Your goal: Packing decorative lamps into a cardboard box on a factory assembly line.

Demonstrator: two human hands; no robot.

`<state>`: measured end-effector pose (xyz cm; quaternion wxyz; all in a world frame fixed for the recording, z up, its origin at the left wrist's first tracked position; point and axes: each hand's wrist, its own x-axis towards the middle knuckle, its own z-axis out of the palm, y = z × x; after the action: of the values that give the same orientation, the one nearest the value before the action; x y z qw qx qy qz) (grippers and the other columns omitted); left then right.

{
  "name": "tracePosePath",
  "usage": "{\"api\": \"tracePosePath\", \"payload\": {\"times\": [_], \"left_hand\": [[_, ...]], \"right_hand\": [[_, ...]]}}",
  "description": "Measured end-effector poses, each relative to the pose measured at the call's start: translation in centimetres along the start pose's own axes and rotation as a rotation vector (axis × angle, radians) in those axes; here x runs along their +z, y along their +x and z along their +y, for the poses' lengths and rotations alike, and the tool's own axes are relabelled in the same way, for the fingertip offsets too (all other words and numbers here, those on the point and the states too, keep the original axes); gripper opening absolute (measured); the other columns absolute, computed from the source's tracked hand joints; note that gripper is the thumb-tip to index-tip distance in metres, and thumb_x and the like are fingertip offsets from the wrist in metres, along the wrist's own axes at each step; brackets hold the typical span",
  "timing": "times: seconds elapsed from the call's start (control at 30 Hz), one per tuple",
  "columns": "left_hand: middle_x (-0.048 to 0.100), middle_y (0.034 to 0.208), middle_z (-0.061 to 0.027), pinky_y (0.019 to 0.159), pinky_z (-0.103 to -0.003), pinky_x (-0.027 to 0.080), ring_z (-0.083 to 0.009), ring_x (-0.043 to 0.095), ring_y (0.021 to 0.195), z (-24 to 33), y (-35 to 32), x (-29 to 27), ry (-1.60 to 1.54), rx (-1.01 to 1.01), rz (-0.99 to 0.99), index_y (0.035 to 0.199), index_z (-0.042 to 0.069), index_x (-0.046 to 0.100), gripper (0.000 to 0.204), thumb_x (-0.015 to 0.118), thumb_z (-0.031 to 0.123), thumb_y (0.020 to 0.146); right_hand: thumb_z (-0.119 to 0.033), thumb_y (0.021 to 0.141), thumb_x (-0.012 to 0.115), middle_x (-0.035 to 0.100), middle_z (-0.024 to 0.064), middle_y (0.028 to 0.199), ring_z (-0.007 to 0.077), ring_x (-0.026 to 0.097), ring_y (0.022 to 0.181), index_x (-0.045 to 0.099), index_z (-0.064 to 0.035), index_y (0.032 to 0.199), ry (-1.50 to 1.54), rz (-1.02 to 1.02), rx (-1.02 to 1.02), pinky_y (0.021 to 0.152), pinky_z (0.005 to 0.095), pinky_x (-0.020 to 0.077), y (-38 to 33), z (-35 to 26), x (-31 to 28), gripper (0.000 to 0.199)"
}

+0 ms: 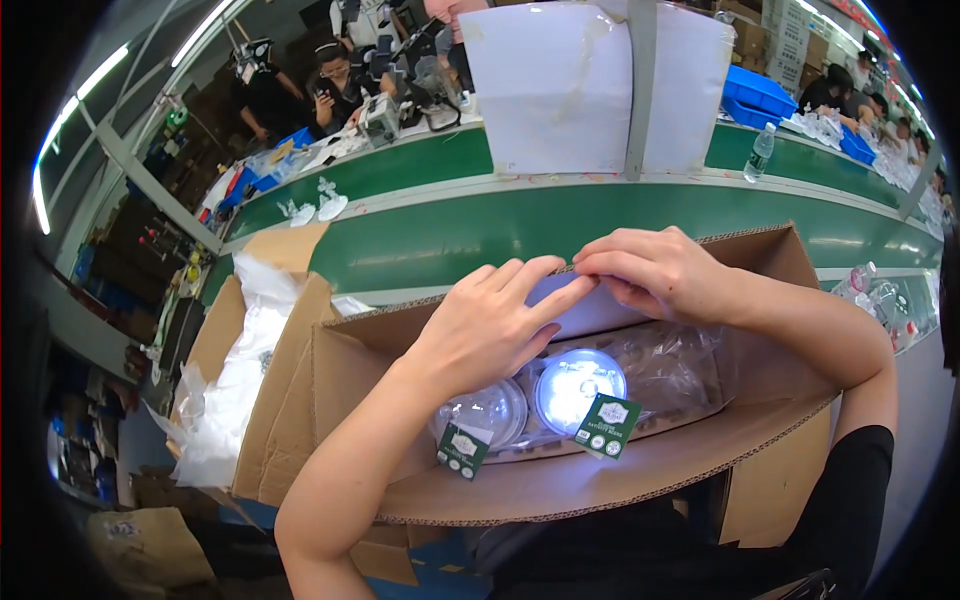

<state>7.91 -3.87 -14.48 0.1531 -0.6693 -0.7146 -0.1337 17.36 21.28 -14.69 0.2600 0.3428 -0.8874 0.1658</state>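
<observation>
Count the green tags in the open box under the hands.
2. One green tag lies by the unlit clear round item at left, the other against the lit round item. More may be hidden deeper in the box.

A long green bench runs across the view, split lengthwise by a pale rail into a near strip and a far strip. Two clear figures stand on the far strip at the left, close to the rail. Farther along on that side are a blue bin and a grey machine. Toward the right, a clear bottle stands upright beside the rail; beyond it sit blue tubs and a scatter of clear pieces.
</observation>
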Motion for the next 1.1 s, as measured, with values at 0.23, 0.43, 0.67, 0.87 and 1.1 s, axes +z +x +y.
{"api": "tracePosePath", "payload": {"times": [0.23,0.43,0.67,0.87,1.1], "left_hand": [[0.060,0.131,-0.0102,0.086,-0.041,0.053,-0.0285,0.064,0.105,-0.4,0.1,-0.6,-0.023,-0.023,-0.006,0.141,0.015,0.058,0.059,0.074,0.021,0.085],[0.057,0.134,-0.0141,0.090,-0.042,0.051,-0.0312,0.062,0.110,-1.0,0.6,-0.2,-0.099,-0.010,-0.048,0.146,0.012,0.052,0.064,0.072,0.023,0.086],[0.057,0.135,-0.0130,0.088,-0.041,0.052,-0.0298,0.062,0.108,-1.0,0.4,-0.3,-0.094,-0.005,-0.059,0.149,0.014,0.050,0.066,0.070,0.022,0.087],[0.058,0.133,-0.0131,0.088,-0.041,0.052,-0.0301,0.063,0.108,-1.0,0.6,-0.1,-0.096,-0.004,-0.040,0.148,0.014,0.051,0.065,0.071,0.023,0.087],[0.060,0.129,-0.0128,0.089,-0.043,0.053,-0.0306,0.064,0.107,-1.0,1.0,-0.3,-0.052,-0.029,-0.049,0.146,0.015,0.054,0.065,0.073,0.019,0.084]], "right_hand": [[0.008,0.078,0.070,0.069,0.0128,0.108,0.0287,0.072,0.086,0.064,-0.0031,0.115,-0.008,0.017,0.005,0.067,0.0366,0.0604,0.8,0.2,-0.2,0.040],[0.006,0.073,0.072,0.069,0.0093,0.101,0.0243,0.071,0.078,0.064,-0.0040,0.111,-0.148,0.008,-0.042,0.060,0.0338,0.0586,0.4,0.7,0.2,0.040],[-0.003,0.076,0.073,0.067,0.0043,0.097,0.0175,0.070,0.078,0.062,-0.0047,0.105,-0.263,0.045,-0.114,0.054,0.0309,0.0561,0.9,0.6,0.0,0.031],[-0.003,0.076,0.072,0.066,0.0038,0.095,0.0175,0.070,0.077,0.062,-0.0060,0.102,-0.233,0.033,-0.049,0.053,0.0317,0.0556,0.7,0.7,0.0,0.028],[0.003,0.074,0.073,0.068,0.0061,0.095,0.0215,0.070,0.073,0.062,-0.0057,0.105,-0.190,0.013,-0.032,0.053,0.0327,0.0552,0.7,1.3,0.0,0.034]]}}
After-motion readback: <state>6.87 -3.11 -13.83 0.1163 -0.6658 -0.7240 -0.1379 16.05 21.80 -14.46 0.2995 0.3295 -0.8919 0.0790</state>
